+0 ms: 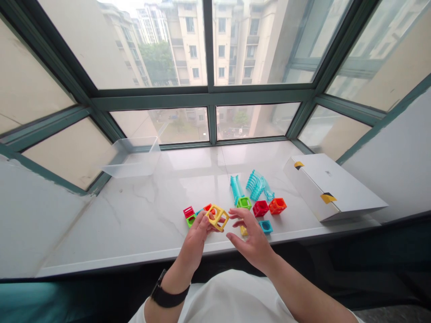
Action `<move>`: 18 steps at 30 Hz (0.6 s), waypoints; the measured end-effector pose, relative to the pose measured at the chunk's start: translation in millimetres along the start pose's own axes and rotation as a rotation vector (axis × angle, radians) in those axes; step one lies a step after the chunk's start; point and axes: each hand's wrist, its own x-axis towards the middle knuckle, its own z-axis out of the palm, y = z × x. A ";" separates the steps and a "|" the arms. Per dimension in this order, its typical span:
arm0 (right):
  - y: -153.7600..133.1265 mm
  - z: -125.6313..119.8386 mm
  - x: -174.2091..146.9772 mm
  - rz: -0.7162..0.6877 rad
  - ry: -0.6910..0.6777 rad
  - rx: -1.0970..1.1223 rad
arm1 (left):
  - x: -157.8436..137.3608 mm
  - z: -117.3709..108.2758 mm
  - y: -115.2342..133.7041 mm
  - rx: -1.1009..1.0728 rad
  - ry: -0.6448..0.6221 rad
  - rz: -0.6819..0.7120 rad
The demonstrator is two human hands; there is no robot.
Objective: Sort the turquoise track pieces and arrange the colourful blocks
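My left hand [199, 232] grips a yellow open-frame cube block [218, 218] above the front of the sill. Just to its right is my right hand [249, 234], fingers apart and holding nothing. Partly behind my left hand lie a red block [189, 212], a green block [191, 220] and an orange-red block [209, 208]. Around my right hand are a green cube [244, 203], a red cube [260, 208], an orange cube [278, 206] and a blue cube [266, 227]. Another yellow block [244, 230] is mostly hidden by that hand.
Clear blue track pieces [257, 185] and a straight blue piece [237, 188] lie behind the cubes. A transparent bin [134, 158] stands back left. At right a white box [336, 186] leans near the wall. Windows line the back of the marble sill [134, 215].
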 end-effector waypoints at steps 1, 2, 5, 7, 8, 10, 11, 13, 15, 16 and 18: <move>-0.8 -0.9 0.5 -0.031 -0.016 -0.028 | 0.2 3.0 0.4 -0.038 -0.024 -0.033; -1.1 -1.7 0.7 -0.057 -0.029 -0.052 | 0.3 5.7 0.8 -0.065 -0.049 -0.066; 0.6 -3.8 0.9 -0.113 -0.058 -0.118 | -0.3 11.4 1.9 -0.106 -0.088 -0.159; 2.9 -5.7 0.9 -0.135 -0.065 -0.151 | -1.2 13.6 2.2 -0.116 -0.108 -0.195; 4.0 -6.9 1.1 -0.143 -0.067 -0.161 | -1.7 14.4 2.2 -0.119 -0.118 -0.206; 5.3 -9.6 1.7 -0.153 -0.079 -0.174 | -2.6 15.4 1.9 -0.127 -0.135 -0.224; 5.5 -11.0 2.2 -0.156 -0.091 -0.175 | -2.9 15.7 1.4 -0.131 -0.141 -0.233; 4.9 -13.9 3.5 -0.163 -0.110 -0.174 | -3.3 16.1 -0.6 -0.131 -0.146 -0.250; 3.7 -16.6 4.9 -0.160 -0.105 -0.168 | -3.4 16.2 -4.0 -0.106 -0.144 -0.256; 3.2 -17.9 5.6 -0.150 -0.099 -0.167 | -3.4 16.0 -6.2 -0.085 -0.150 -0.259; 2.5 -20.4 6.7 -0.109 -0.090 -0.171 | -3.0 15.1 -11.0 -0.039 -0.175 -0.264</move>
